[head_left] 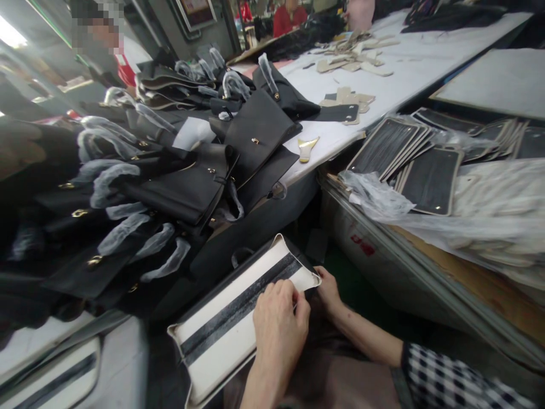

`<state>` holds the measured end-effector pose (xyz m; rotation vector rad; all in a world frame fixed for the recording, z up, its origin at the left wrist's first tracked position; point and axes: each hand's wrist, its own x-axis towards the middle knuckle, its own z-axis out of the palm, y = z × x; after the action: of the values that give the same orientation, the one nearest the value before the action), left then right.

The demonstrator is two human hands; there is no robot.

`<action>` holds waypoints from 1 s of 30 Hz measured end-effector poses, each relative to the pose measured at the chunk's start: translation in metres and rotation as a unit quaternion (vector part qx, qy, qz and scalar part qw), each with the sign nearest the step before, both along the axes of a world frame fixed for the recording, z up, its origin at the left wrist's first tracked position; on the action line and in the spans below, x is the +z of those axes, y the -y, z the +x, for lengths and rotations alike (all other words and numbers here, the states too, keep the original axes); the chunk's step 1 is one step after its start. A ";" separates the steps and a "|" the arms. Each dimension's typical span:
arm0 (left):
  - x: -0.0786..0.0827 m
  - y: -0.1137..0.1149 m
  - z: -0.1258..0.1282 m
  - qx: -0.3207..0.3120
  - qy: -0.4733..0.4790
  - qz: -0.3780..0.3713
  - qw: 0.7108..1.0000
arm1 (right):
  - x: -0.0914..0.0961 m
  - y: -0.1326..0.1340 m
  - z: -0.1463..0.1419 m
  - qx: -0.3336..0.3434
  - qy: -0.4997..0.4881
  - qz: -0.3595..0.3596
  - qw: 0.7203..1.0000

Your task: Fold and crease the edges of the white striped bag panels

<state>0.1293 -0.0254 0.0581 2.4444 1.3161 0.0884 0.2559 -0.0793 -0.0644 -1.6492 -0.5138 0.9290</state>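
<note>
A black handbag lies tilted across my lap, its white base with a dark strip along the middle facing up. My left hand rests over this base close to the near edge, fingers curled and thumb against them; what they pinch is hidden. At the bag's far right corner, my right hand grips the dark side just below the white corner. Its fingertips are partly out of sight behind the bag.
Black handbags with plastic-wrapped handles are heaped at left. A white table bears pale cut pieces and a small yellow-edged piece. At right, a bin holds dark panels and plastic. A person stands behind.
</note>
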 end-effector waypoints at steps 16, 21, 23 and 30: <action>-0.003 0.013 -0.009 -0.002 0.015 0.055 0.998 | 0.048 0.048 -0.013 0.189 0.571 0.250 0.759; -0.008 0.019 -0.019 0.007 0.092 0.032 0.995 | 0.040 0.052 -0.015 0.203 0.600 0.215 0.743; -0.007 0.021 -0.024 0.026 0.122 0.038 0.991 | 0.039 0.053 -0.017 0.210 0.610 0.198 0.738; -0.001 0.020 -0.059 0.043 0.089 0.058 0.993 | 0.041 0.048 -0.030 0.201 0.628 0.171 0.732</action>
<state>0.0703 -0.0457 0.0569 2.4085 1.3700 0.4057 0.2261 -0.1276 -0.0238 -1.6366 -1.8925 -0.2007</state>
